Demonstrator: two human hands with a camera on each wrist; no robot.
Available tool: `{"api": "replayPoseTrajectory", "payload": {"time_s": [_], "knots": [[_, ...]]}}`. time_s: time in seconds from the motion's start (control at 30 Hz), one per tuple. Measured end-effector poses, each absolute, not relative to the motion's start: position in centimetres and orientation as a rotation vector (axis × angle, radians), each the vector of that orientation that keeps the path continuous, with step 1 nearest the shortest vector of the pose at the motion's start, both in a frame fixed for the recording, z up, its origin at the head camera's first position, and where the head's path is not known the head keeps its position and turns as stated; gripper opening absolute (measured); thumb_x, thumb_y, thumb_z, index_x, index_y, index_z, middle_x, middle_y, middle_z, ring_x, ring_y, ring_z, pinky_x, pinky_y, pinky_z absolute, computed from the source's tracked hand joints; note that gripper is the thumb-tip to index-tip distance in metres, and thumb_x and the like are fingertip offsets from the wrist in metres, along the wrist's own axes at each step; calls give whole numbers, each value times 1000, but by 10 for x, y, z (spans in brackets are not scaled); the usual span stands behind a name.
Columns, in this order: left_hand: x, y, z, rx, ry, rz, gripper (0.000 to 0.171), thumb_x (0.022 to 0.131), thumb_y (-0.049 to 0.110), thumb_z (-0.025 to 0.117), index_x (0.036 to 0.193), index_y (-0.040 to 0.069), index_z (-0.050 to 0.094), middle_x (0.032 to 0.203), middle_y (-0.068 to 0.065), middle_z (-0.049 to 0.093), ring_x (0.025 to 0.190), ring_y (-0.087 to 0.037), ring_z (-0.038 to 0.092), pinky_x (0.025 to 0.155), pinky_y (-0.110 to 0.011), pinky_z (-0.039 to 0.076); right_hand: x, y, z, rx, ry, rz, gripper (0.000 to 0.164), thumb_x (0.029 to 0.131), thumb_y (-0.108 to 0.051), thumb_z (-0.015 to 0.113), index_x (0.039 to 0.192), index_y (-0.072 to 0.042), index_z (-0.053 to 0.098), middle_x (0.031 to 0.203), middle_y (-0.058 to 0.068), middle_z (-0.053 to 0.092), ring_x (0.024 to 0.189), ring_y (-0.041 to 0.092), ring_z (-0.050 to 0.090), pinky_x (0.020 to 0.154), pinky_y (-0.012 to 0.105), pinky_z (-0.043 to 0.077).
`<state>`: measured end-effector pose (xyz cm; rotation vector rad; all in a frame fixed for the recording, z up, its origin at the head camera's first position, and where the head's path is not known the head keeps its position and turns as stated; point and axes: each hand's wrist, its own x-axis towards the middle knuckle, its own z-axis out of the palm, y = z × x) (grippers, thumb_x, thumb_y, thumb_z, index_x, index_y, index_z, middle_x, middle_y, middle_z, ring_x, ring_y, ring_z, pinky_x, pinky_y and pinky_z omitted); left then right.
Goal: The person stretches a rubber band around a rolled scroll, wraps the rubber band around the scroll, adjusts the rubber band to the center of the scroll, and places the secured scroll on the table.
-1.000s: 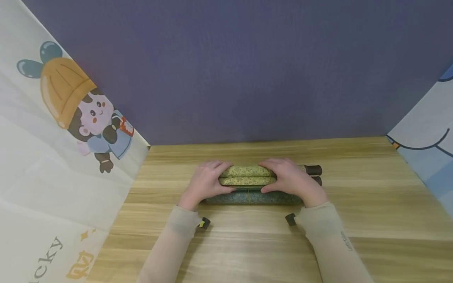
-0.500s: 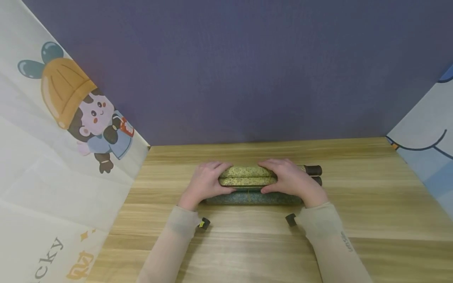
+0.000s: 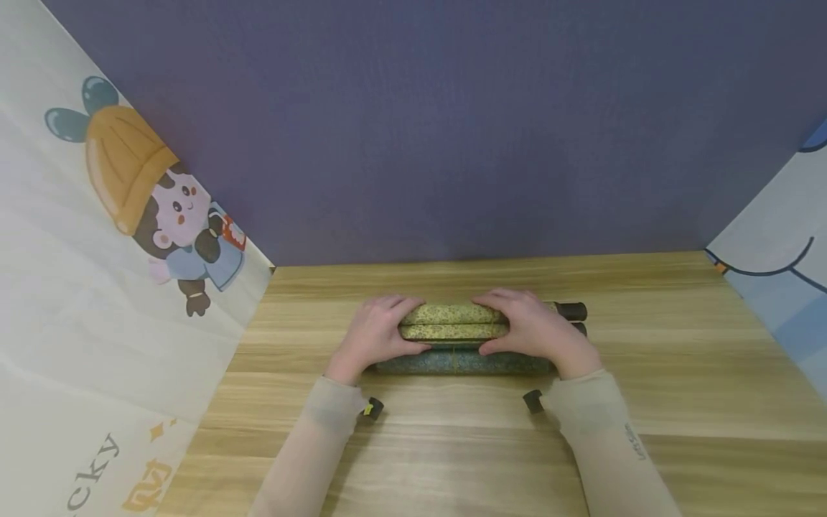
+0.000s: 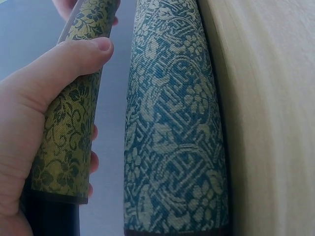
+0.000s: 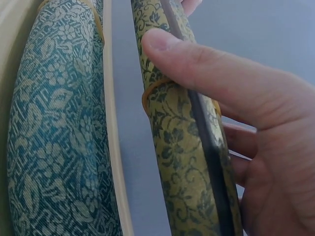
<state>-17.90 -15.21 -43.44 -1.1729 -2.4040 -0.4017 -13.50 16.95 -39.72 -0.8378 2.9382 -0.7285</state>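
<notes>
Both hands hold a rolled scroll covered in yellow-gold floral brocade. My left hand grips it near its left end, the thumb along the near side and the fingertips round the far side. On the right, my right hand holds it the same way, its thumb just above a thin yellow band tied round the roll. A dark strip runs along the scroll. Just in front lies a teal scroll with a pale flower pattern, next to my thumbs. The middle of the yellow scroll is bare between the hands.
The scrolls are over a wood-grain table. Dark scroll ends stick out past my right hand. A dark blue-purple panel rises behind the table, and a white cartoon-printed sheet hangs at the left.
My right hand has shifted very slightly to the right. The left hand and the scrolls stay nearly where they were.
</notes>
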Motion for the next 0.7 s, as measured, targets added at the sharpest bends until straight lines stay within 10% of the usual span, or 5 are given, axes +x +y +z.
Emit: {"api": "replayPoseTrajectory", "payload": {"time_s": [0.7], "knots": [[-184, -146, -435, -1132, -2438, -404, 87, 70, 57, 101, 138, 10, 73, 120, -10, 79, 103, -29, 77, 93, -48, 64, -149, 192, -398, -744, 2901, -732, 93, 82, -44, 97, 159, -10, 57, 159, 25, 55, 145, 51, 52, 119, 75, 36]]}}
